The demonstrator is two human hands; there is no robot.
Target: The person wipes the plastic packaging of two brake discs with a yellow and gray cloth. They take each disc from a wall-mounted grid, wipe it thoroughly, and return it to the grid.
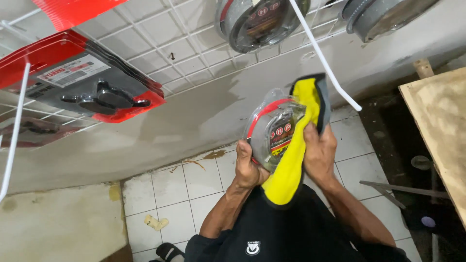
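**Round blister pack held up with yellow cloth, below wall rack**

Left hand (248, 167): fingers closed around the left edge of a round clear blister pack (272, 131), held up at centre frame. The pack has a red ring along its rim and a dark label with red round marks and a yellow band.

Right hand (319, 153): fingers closed on a yellow cloth with black edging (296, 150), pressed against the pack's right side; the cloth hangs down between both wrists.

Surroundings: white wire grid rack (160, 48) on the wall above. At far left, a red-and-black carded package (92, 82) with a white label hangs on it. Two more round packs (257, 19) hang at the top, centre and right. A plywood board (439, 121) sits at right. White floor tiles (184, 194) lie below.
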